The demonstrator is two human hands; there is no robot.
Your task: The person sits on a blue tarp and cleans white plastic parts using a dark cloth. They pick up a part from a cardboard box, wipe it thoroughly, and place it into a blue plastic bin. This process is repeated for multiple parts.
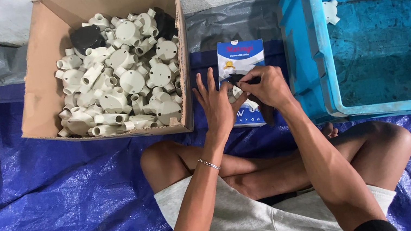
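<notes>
The left hand [216, 104] is spread open, fingers pointing away, its palm against a small white fitting [235, 92] held between both hands. The right hand [267, 87] pinches a dark tool [241, 79] at its fingertips, touching the fitting. Just beyond the hands lies a blue-and-white packet [239, 56]. Left of the left hand stands a carton [40, 76] of white fittings; right of the right hand, a blue crate [307, 61].

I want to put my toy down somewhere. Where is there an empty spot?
The blue tarp left of the knee, below the cardboard box, is bare. The blue crate floor is almost bare too. It is crowded in the box, full of white fittings, and around both hands.
</notes>
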